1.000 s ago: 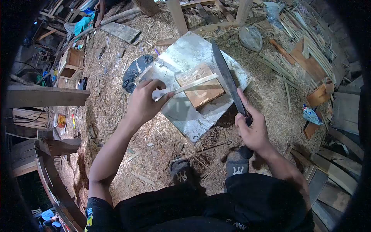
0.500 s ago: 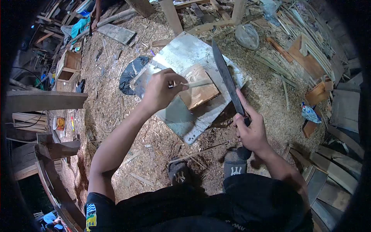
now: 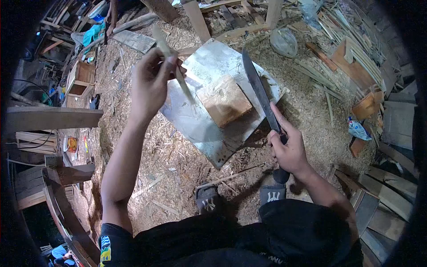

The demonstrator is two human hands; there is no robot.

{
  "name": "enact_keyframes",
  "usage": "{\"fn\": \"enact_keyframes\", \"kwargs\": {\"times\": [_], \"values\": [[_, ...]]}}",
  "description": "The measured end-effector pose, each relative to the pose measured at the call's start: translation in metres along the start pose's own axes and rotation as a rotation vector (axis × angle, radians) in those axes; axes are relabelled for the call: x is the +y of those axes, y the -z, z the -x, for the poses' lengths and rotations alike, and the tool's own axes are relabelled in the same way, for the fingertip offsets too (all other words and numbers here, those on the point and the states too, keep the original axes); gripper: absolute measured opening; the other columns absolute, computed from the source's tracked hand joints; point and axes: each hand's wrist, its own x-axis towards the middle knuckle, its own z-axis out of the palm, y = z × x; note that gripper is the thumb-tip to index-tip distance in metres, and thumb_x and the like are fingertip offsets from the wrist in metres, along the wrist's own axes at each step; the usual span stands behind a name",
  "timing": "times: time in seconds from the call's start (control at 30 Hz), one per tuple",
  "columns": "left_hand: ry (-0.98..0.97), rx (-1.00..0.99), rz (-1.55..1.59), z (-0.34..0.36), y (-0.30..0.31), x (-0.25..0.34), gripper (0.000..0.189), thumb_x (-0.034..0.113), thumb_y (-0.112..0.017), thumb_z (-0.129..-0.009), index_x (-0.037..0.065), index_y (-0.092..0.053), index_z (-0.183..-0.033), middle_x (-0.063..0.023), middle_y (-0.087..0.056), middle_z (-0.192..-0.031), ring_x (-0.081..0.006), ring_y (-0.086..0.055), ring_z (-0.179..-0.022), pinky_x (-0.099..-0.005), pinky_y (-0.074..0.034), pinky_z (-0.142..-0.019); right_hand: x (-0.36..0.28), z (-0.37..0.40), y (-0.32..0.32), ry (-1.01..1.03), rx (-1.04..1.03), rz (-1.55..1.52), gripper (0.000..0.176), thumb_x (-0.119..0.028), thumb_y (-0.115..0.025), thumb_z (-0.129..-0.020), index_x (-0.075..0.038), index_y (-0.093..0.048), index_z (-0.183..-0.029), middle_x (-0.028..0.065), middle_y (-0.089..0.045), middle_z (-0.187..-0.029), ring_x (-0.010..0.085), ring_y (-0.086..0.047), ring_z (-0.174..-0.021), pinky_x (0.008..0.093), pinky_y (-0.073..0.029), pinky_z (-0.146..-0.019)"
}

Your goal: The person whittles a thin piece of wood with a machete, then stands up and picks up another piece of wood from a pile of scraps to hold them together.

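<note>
Pinched in my left hand (image 3: 153,82) is a thin pale wooden stick (image 3: 181,82), slanting across the fingers and held left of the board. My right hand (image 3: 288,149) is closed around the dark handle of a machete (image 3: 258,86), its long blade pointing up and away over the right side of the board. A squarish wood block (image 3: 226,101) with a chipped top lies between the hands on a worn white board (image 3: 200,129). Neither hand touches the block.
Wood shavings (image 3: 129,147) cover the ground. A clear plastic bag (image 3: 283,42) lies beyond the board, and thin strips (image 3: 356,40) are heaped at the far right. Planks (image 3: 387,196) stand at the near right; a wooden beam (image 3: 53,116) juts in from the left. Sandalled feet (image 3: 208,200) are close below.
My left hand has lifted the stick off the block and moved left and away, turning it more upright. The machete and my right hand have barely moved.
</note>
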Motion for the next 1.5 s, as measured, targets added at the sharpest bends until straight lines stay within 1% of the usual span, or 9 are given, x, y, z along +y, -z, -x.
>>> {"fn": "enact_keyframes", "kwargs": {"times": [0.3,0.57,0.7,0.87,0.97,1.13,1.33,1.43,1.5], "values": [[0.14,0.242,0.142,0.027,-0.008,0.0,0.025,0.012,-0.061,-0.102,-0.006,-0.06,-0.12,-0.0177,-0.073,-0.105,-0.0221,-0.072,-0.101,-0.0359,-0.062,-0.088,-0.001,0.0,-0.005,0.043,-0.003,0.02,0.06,0.002,-0.05,-0.092,0.003,-0.041,-0.151,0.0282,-0.062,-0.132,0.0211,-0.065,-0.113,0.0331,-0.05,-0.094],[0.036,0.211,0.085,0.047,0.003,-0.007,0.035,0.025,-0.053,-0.107,-0.004,-0.059,-0.126,-0.0169,-0.07,-0.111,-0.0213,-0.07,-0.104,-0.0369,-0.062,-0.088,-0.002,0.002,-0.007,0.071,-0.047,0.014,0.061,0.003,-0.05,-0.091,0.001,-0.041,-0.151,0.0297,-0.06,-0.134,0.0224,-0.065,-0.117,0.0334,-0.05,-0.095],[-0.074,0.213,0.094,0.054,0.013,-0.01,0.037,0.024,-0.05,-0.108,-0.005,-0.057,-0.13,-0.0178,-0.069,-0.113,-0.0197,-0.07,-0.094,-0.0321,-0.061,-0.076,-0.008,0.005,-0.008,-0.05,-0.074,-0.03,0.061,0.003,-0.051,-0.092,0.0,-0.041,-0.152,0.0295,-0.06,-0.135,0.0249,-0.062,-0.124,0.0334,-0.048,-0.099],[-0.07,0.136,0.306,0.057,0.02,-0.009,0.035,0.03,-0.043,-0.109,-0.002,-0.053,-0.102,-0.0233,-0.067,-0.108,-0.013,-0.059,-0.058,-0.0259,-0.048,-0.048,-0.001,0.003,-0.01,0.055,-0.056,0.026,0.061,0.003,-0.051,-0.092,-0.001,-0.041,-0.152,0.0287,-0.059,-0.137,0.0247,-0.06,-0.126,0.0333,-0.047,-0.1],[-0.067,-0.109,0.453,0.062,0.024,-0.011,0.041,0.035,-0.038,-0.11,0.0,-0.05,-0.094,-0.0287,-0.065,-0.108,-0.0161,-0.059,-0.053,-0.0248,-0.048,-0.048,-0.006,0.004,-0.01,0.037,-0.063,0.037,0.061,0.002,-0.052,-0.092,-0.001,-0.042,-0.151,0.0285,-0.058,-0.138,0.0256,-0.059,-0.129,0.0334,-0.047,-0.1],[-0.101,-0.208,0.321,0.082,0.004,-0.006,0.057,0.044,-0.034,-0.109,0.002,-0.043,-0.071,-0.0332,-0.063,-0.081,-0.0327,-0.061,-0.054,-0.0414,-0.053,-0.052,-0.007,0.006,-0.01,0.047,-0.073,0.029,0.062,0.002,-0.052,-0.091,-0.003,-0.041,-0.152,0.0287,-0.057,-0.138,0.0276,-0.061,-0.126,0.0333,-0.049,-0.098],[-0.231,-0.327,-0.019,0.094,-0.015,0.015,0.041,0.03,-0.05,-0.105,-0.002,-0.056,-0.078,-0.0205,-0.068,-0.081,-0.0255,-0.07,-0.071,-0.0351,-0.057,-0.064,-0.026,0.001,-0.007,0.174,-0.111,0.203,0.065,0.003,-0.052,-0.09,-0.006,-0.04,-0.153,0.0285,-0.057,-0.137,0.0369,-0.06,-0.121,0.0342,-0.052,-0.092],[-0.3,-0.365,-0.086,0.098,-0.016,0.007,0.034,0.025,-0.056,-0.101,-0.002,-0.062,-0.081,-0.0156,-0.07,-0.083,-0.0229,-0.071,-0.076,-0.0336,-0.057,-0.067,-0.032,0.0,-0.007,-0.081,-0.235,0.212,0.065,0.002,-0.052,-0.09,-0.007,-0.04,-0.153,0.0295,-0.057,-0.135,0.0396,-0.057,-0.12,0.0357,-0.054,-0.091],[-0.27,-0.374,-0.087,0.1,-0.018,0.003,0.037,0.028,-0.058,-0.101,-0.002,-0.063,-0.08,-0.0145,-0.07,-0.085,-0.0233,-0.071,-0.077,-0.0338,-0.057,-0.069,-0.014,-0.001,-0.014,0.211,-0.165,0.166,0.067,0.002,-0.052,-0.09,-0.008,-0.038,-0.155,0.0291,-0.059,-0.132,0.0405,-0.063,-0.113,0.038,-0.055,-0.087]]}}
